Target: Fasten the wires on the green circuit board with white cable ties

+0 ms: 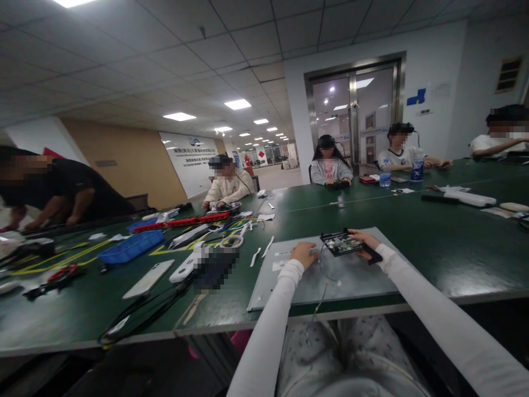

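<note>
My right hand (365,241) grips the right side of a green circuit board in a black frame (342,245), which is tilted a little above a grey mat (273,289). Just left of the board, my left hand (304,255) is low over the mat with its fingers bent together. Whatever its fingertips pinch, if anything, is too small to make out. A thin cable (326,282) runs from the board's left side, past my left fingertips, and down over the table's front edge.
Left of the mat lie two white strips (255,257), a white phone (149,279), a blue tray (131,247), a white power strip (188,263) and black cables (144,314). A water bottle (384,173) stands across the green table (467,259). Several people sit or lean around it.
</note>
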A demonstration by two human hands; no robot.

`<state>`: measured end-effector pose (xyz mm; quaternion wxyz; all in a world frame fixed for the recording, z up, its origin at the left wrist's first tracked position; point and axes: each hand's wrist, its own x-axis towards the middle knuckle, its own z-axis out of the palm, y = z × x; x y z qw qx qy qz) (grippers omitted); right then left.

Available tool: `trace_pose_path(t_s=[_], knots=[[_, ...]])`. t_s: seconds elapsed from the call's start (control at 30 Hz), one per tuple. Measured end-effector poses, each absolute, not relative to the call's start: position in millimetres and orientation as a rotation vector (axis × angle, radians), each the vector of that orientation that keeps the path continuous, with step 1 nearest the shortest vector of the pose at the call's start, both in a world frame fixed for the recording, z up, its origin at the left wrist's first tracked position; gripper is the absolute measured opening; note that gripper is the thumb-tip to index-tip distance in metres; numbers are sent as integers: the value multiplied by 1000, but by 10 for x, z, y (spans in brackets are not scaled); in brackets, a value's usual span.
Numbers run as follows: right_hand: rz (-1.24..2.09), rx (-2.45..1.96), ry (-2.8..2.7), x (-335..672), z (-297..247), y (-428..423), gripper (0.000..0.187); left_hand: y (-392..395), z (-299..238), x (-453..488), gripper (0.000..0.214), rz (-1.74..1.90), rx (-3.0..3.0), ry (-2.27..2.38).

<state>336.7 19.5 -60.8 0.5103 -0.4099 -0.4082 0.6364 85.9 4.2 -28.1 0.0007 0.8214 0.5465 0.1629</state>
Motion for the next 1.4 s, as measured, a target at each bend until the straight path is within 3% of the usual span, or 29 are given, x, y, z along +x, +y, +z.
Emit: trace_pose_path(t_s=[0.7, 1.4], knots=[[1502, -1063, -1011, 3335, -496, 112, 51, 322, -550, 872, 30, 979, 2129, 1395], [1505, -1051, -1030, 3364, -573, 174, 53, 348, -545, 904, 26, 1054, 1622, 1189]])
